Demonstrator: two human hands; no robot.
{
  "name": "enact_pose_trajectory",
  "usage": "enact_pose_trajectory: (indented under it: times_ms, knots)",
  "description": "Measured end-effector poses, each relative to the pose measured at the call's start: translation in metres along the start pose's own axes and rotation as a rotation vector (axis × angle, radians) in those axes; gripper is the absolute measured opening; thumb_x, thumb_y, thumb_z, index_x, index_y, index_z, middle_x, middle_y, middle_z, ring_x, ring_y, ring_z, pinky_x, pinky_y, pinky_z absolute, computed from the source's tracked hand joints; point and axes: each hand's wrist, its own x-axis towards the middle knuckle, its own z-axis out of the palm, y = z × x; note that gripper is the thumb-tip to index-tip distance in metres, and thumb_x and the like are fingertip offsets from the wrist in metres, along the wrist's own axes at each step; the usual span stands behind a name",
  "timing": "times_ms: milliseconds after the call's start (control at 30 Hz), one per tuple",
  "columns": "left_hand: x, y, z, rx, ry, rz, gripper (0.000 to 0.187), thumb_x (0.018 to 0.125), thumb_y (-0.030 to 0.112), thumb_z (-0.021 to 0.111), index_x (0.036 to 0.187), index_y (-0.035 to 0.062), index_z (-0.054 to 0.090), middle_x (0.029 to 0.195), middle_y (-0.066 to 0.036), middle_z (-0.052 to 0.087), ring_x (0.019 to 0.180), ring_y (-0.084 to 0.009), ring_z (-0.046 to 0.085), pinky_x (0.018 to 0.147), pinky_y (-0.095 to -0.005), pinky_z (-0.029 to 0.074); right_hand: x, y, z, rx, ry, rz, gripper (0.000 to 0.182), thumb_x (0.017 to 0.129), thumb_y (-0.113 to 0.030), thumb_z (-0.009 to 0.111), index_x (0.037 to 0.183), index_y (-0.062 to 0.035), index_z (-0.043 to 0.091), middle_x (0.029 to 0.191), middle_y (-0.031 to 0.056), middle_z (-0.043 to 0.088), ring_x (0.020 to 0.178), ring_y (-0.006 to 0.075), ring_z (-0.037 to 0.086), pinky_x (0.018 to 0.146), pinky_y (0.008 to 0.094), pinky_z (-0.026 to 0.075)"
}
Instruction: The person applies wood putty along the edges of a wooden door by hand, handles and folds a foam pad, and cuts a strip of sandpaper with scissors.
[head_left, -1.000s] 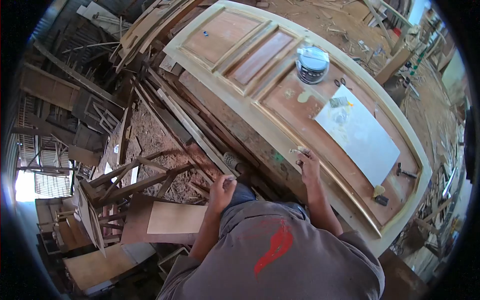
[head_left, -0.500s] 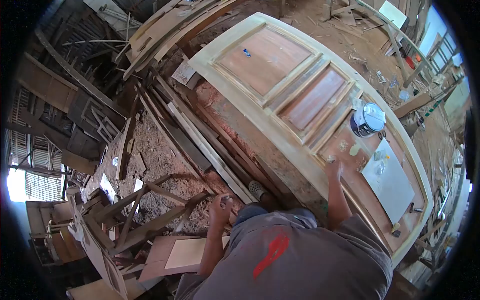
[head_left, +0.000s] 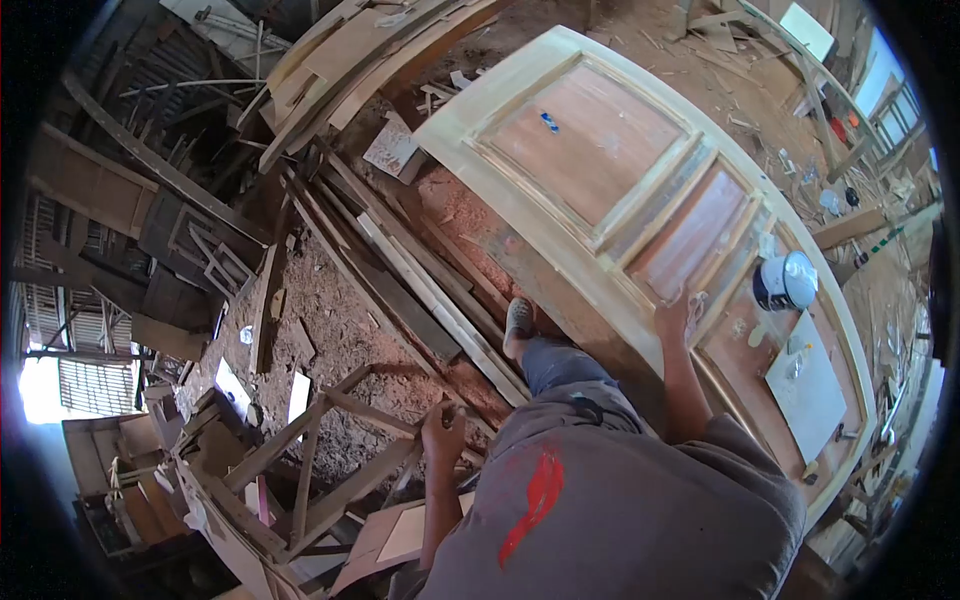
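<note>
My left hand hangs low over the debris floor, left of my body, its fingers curled; whatever may be inside them is too small to make out. My right hand is over the lower frame of a large panelled wooden door, close to its narrow middle panel, with a small pale thing at the fingers that I cannot identify. Right of that hand, a paint can stands on the door. Beside the can lies a white board with a clear plastic piece on it.
Long planks run along the door's left side. A wooden frame stands at the lower left. My foot is between planks and door. Scrap wood litters the floor; curved boards are stacked at the top.
The view has shifted, so the door appears further right. My right hand has moved along the door toward the narrow middle panel. More of my leg and foot shows.
</note>
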Motion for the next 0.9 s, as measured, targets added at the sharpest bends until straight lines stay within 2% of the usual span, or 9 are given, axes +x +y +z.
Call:
enact_pose_trajectory:
  times_ms: [133, 233, 333, 433, 533, 633, 733, 833, 900]
  knots:
    - [0.107, 0.004, -0.014, -0.092, -0.004, -0.005, 0.029, 0.093, 0.017, 0.076, 0.116, 0.0003, 0.071, 0.103, -0.018, 0.073, 0.094, -0.0304, 0.073, 0.083, -0.0419, 0.058, 0.076, -0.026, 0.122, 0.372, 0.047, -0.238, 0.057, 0.091, -0.014, 0.067, 0.147, -0.0072, 0.056, 0.134, 0.0301, 0.065, 0.129, 0.0454, 0.062, 0.109, 0.0525, 0.047]
    - [0.184, 0.009, -0.037, 0.086, -0.065, 0.089, 0.029, 0.094, 0.02, 0.075, 0.116, 0.0018, 0.071, 0.106, -0.018, 0.073, 0.097, -0.0314, 0.073, 0.088, -0.043, 0.058, 0.071, -0.084, 0.1, 0.562, 0.028, 0.017, 0.038, 0.091, -0.01, 0.062, 0.128, -0.003, 0.068, 0.11, 0.0284, 0.073, 0.109, 0.0462, 0.069, 0.094, 0.0536, 0.052]
    - [0.258, 0.02, -0.061, 0.157, -0.207, 0.086, 0.03, 0.094, 0.022, 0.074, 0.115, 0.0016, 0.07, 0.107, -0.018, 0.073, 0.098, -0.0336, 0.073, 0.089, -0.044, 0.059, 0.069, -0.103, 0.099, 0.296, 0.121, 0.009, 0.023, 0.089, -0.006, 0.061, 0.108, -0.0026, 0.072, 0.099, 0.0255, 0.073, 0.097, 0.0461, 0.07, 0.086, 0.0558, 0.053]
    - [0.331, 0.017, -0.075, 0.217, -0.182, 0.231, 0.031, 0.092, 0.022, 0.075, 0.116, 0.002, 0.069, 0.107, -0.02, 0.073, 0.098, -0.0355, 0.073, 0.088, -0.0451, 0.059, 0.062, -0.127, 0.081, 0.24, 0.138, 0.067, 0.015, 0.086, -0.004, 0.063, 0.098, -0.0019, 0.072, 0.095, 0.0245, 0.072, 0.091, 0.0456, 0.07, 0.081, 0.0555, 0.053]
    - [0.392, 0.049, -0.083, 0.24, -0.22, 0.335, 0.03, 0.093, 0.022, 0.076, 0.114, 0.0021, 0.07, 0.107, -0.021, 0.073, 0.096, -0.0356, 0.074, 0.086, -0.0446, 0.059, 0.064, -0.128, 0.088, 0.302, 0.196, 0.045, 0.017, 0.084, 0.0, 0.066, 0.099, -0.0017, 0.075, 0.095, 0.0232, 0.074, 0.085, 0.0381, 0.073, 0.079, 0.0472, 0.055]
    - [0.439, 0.137, -0.083, 0.289, -0.313, 0.374, 0.029, 0.094, 0.022, 0.077, 0.112, 0.0014, 0.071, 0.105, -0.02, 0.074, 0.094, -0.0351, 0.074, 0.085, -0.0437, 0.059, 0.062, -0.183, 0.052, 0.614, 0.242, 0.136, 0.025, 0.086, -0.002, 0.068, 0.11, -0.0033, 0.075, 0.098, 0.0224, 0.075, 0.089, 0.0372, 0.074, 0.082, 0.0474, 0.057]
    - [0.496, 0.188, -0.074, 0.367, -0.437, 0.437, 0.028, 0.095, 0.023, 0.077, 0.113, 0.002, 0.071, 0.103, -0.018, 0.075, 0.093, -0.0334, 0.075, 0.083, -0.0431, 0.059, 0.075, -0.209, 0.081, 0.559, 0.536, 0.079, 0.031, 0.085, -0.002, 0.073, 0.116, -0.0028, 0.073, 0.088, 0.0184, 0.071, 0.082, 0.0372, 0.071, 0.076, 0.0494, 0.055]
    - [0.568, 0.232, -0.052, 0.502, -0.539, 0.513, 0.032, 0.095, 0.028, 0.076, 0.115, 0.0035, 0.07, 0.106, -0.019, 0.075, 0.094, -0.0335, 0.075, 0.085, -0.0438, 0.058, 0.077, -0.251, 0.08, 0.526, 0.38, 0.255, 0.043, 0.084, -0.011, 0.084, 0.124, -0.0028, 0.073, 0.091, 0.0171, 0.072, 0.086, 0.0364, 0.07, 0.081, 0.0485, 0.055]
    - [0.626, 0.25, -0.033, 0.592, -0.578, 0.587, 0.034, 0.095, 0.029, 0.076, 0.115, 0.0034, 0.07, 0.106, -0.019, 0.075, 0.096, -0.0337, 0.075, 0.087, -0.0437, 0.057, 0.078, -0.271, 0.083, 0.424, 0.391, 0.296, 0.046, 0.082, -0.015, 0.088, 0.123, -0.0022, 0.073, 0.093, 0.0173, 0.072, 0.088, 0.0364, 0.069, 0.083, 0.0485, 0.055]
